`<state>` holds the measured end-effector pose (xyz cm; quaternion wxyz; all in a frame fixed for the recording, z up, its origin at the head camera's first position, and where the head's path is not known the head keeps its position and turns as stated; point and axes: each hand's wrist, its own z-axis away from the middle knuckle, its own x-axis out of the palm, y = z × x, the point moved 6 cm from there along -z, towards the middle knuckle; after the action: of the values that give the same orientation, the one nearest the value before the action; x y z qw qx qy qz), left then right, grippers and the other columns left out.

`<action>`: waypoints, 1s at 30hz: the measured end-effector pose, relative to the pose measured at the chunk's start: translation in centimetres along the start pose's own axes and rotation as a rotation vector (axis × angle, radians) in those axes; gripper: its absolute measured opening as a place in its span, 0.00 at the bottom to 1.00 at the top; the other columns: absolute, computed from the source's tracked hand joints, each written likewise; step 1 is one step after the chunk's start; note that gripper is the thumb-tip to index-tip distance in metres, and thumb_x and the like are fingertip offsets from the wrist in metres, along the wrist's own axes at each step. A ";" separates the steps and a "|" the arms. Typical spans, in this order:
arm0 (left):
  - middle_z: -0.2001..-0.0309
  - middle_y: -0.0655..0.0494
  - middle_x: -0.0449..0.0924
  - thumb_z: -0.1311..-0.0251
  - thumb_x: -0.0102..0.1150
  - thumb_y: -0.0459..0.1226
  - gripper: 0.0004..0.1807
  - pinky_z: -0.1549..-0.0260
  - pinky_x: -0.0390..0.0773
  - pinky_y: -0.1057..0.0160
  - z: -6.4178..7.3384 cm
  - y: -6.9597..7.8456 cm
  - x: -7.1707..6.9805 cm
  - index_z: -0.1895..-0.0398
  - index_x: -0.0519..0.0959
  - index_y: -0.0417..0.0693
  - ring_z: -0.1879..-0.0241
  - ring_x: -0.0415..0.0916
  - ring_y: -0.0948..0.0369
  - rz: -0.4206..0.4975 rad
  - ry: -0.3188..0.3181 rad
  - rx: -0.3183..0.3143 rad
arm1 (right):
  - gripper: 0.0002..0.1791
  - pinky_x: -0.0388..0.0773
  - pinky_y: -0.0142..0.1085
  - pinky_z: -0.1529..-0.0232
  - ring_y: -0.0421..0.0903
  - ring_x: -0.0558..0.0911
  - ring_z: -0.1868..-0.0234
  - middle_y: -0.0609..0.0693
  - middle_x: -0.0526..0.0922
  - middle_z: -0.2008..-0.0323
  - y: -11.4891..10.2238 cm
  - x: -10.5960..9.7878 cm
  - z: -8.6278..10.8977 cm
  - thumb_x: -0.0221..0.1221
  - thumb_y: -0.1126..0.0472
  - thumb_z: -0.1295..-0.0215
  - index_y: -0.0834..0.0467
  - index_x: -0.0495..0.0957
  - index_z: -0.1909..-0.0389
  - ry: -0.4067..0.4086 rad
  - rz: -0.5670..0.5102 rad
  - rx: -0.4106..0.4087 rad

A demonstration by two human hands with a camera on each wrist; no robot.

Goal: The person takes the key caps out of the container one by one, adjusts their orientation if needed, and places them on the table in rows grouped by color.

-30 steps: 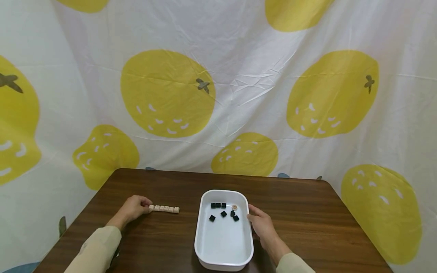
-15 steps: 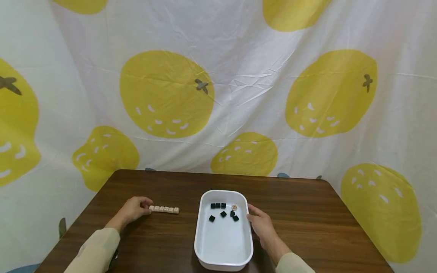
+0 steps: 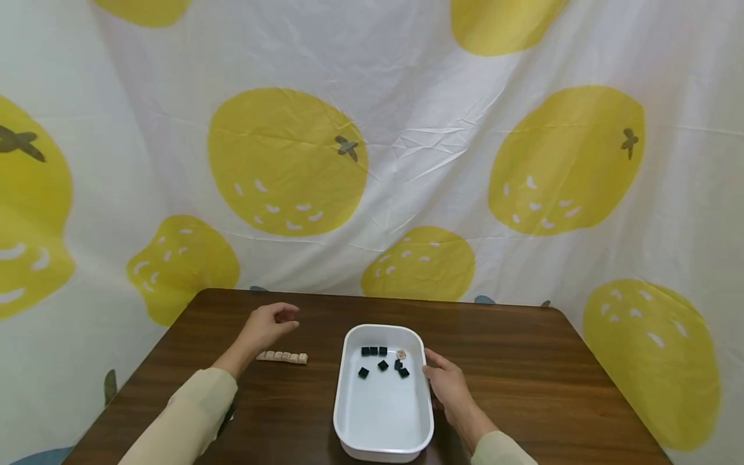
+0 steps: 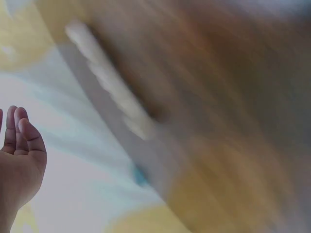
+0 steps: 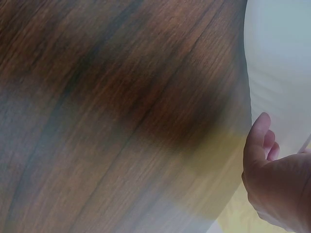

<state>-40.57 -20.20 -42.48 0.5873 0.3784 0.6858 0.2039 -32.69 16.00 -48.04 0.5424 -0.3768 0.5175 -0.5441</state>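
Observation:
On the left of the table, a row of several cream keycaps lies in a line; its left end is partly covered by my left wrist in the head view. My left hand is raised over the table just behind that row, fingers loosely bent, nothing visible in them. The left wrist view shows the row of keycaps blurred. My right hand holds the right side of a white tray, thumb at the rim. Inside are several black keycaps and one cream keycap lying overturned.
The dark wooden table reaches back to a white curtain printed with large yellow fruit. Three of the black keycaps form a short line near the tray's far end, and the others lie scattered around them.
My left hand has let go of the left end of the cream row and moved up and to the right. My right hand and the tray stay where they were.

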 end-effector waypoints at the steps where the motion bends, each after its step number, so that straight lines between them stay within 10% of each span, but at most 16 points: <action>1: 0.55 0.49 0.83 0.36 0.64 0.35 0.16 0.58 0.79 0.53 -0.4 1.3 0.8 0.46 0.80 0.40 0.56 0.79 0.53 0.015 -0.010 0.023 | 0.26 0.80 0.45 0.69 0.52 0.83 0.61 0.66 0.78 0.48 0.1 -0.1 0.0 0.52 0.64 0.29 0.63 0.68 0.31 0.001 0.001 0.002; 12: 0.62 0.55 0.81 0.38 0.65 0.38 0.13 0.62 0.77 0.60 -3.0 11.5 11.9 0.52 0.83 0.42 0.62 0.76 0.60 0.057 -0.203 0.150 | 0.26 0.81 0.46 0.68 0.53 0.83 0.61 0.66 0.79 0.48 0.3 -0.3 -0.1 0.51 0.64 0.29 0.63 0.68 0.31 -0.002 -0.012 -0.005; 18: 0.66 0.56 0.81 0.41 0.67 0.39 0.14 0.66 0.77 0.61 -3.5 12.0 16.2 0.54 0.85 0.43 0.67 0.75 0.61 -0.103 -0.266 0.123 | 0.26 0.80 0.45 0.68 0.54 0.82 0.59 0.66 0.78 0.48 0.3 -0.2 -0.1 0.51 0.64 0.29 0.62 0.68 0.31 -0.002 -0.001 0.000; 30: 0.65 0.54 0.85 0.38 0.64 0.41 0.12 0.67 0.76 0.63 -2.8 11.7 18.7 0.61 0.85 0.41 0.70 0.75 0.61 -0.315 -0.297 0.196 | 0.26 0.80 0.44 0.70 0.51 0.82 0.63 0.65 0.80 0.52 0.1 -0.1 0.0 0.52 0.65 0.30 0.62 0.69 0.32 -0.002 -0.013 -0.024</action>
<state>-40.38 1.81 -45.50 0.6666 0.3479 0.6590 -0.0157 -32.69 16.11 -48.09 0.5348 -0.3873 0.5209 -0.5410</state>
